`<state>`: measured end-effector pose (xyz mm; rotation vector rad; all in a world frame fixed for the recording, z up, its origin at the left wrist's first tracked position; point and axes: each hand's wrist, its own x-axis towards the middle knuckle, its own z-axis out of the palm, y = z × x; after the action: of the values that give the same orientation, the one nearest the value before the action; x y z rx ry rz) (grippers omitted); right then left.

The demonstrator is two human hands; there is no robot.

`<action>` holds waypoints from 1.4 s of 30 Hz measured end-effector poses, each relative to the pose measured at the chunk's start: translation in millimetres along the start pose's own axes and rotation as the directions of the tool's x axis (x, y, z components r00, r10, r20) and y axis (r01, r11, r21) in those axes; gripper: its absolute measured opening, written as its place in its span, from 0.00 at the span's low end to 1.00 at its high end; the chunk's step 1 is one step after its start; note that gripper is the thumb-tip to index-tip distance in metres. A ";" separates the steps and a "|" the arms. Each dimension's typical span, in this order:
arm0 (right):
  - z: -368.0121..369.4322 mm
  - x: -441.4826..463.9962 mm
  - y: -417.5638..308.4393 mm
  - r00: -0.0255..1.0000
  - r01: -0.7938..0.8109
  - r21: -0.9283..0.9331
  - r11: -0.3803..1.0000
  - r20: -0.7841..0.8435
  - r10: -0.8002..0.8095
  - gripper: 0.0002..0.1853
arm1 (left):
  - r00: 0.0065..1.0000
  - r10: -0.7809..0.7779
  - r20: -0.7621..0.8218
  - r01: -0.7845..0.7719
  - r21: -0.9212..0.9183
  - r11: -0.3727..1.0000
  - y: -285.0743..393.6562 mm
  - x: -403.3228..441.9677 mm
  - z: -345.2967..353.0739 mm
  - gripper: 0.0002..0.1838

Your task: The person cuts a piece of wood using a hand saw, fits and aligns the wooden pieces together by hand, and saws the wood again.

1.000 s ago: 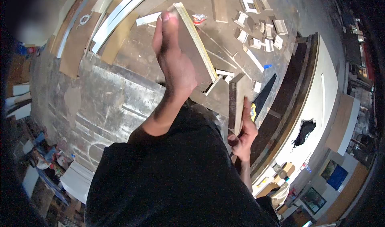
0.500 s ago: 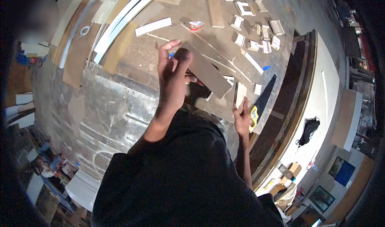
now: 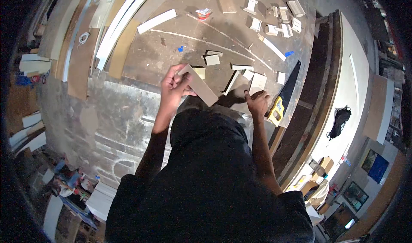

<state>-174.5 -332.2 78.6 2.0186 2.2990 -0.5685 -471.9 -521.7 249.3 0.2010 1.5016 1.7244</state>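
Tan, the board (image 3: 201,88) is left of the saw (image 3: 288,86), pinched near 1 end by the left grip (image 3: 171,88); a slack hold could drop it. The right grip (image 3: 258,104), spread beside the saw, could graze it if swung sideways.

The one view looks forward and steeply down from the person's head, its wide, rounded frame dark at the corners. The shirt (image 3: 206,183) is nearest, with the left hand (image 3: 172,88) and right hand (image 3: 258,104) beyond, blocks (image 3: 296,8) farther off.
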 end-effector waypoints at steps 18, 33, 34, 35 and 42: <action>-105.9 -44.5 -105.5 0.646 0.292 0.863 0.412 0.140 -0.750 0.25 | 0.758 -0.296 0.582 0.560 -0.347 0.752 -115.0 31.2 38.5 0.16; -42.2 -74.7 -136.0 0.757 -0.562 0.802 0.204 0.597 -0.265 0.13 | 0.890 0.229 0.395 -0.445 0.638 0.629 -107.2 -16.9 38.0 0.21; -45.2 -71.8 -139.9 0.753 -0.524 0.811 0.261 0.584 -0.302 0.16 | 0.890 0.231 0.393 -0.445 0.638 0.629 -106.1 -16.8 35.4 0.21; -49.1 -70.2 -143.3 0.741 -0.588 0.775 0.229 0.631 -0.232 0.21 | 0.869 0.246 0.430 -0.471 0.564 0.678 -104.3 -14.9 31.6 0.23; -48.5 -36.3 -109.7 0.350 -0.648 0.638 0.416 0.734 -0.582 0.28 | 0.980 0.041 0.195 -0.097 0.290 0.952 -98.7 27.5 -5.2 0.25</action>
<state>-264.0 -362.8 160.8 0.9699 0.9937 -2.6276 -446.8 -512.3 150.3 0.5643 1.6236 1.4777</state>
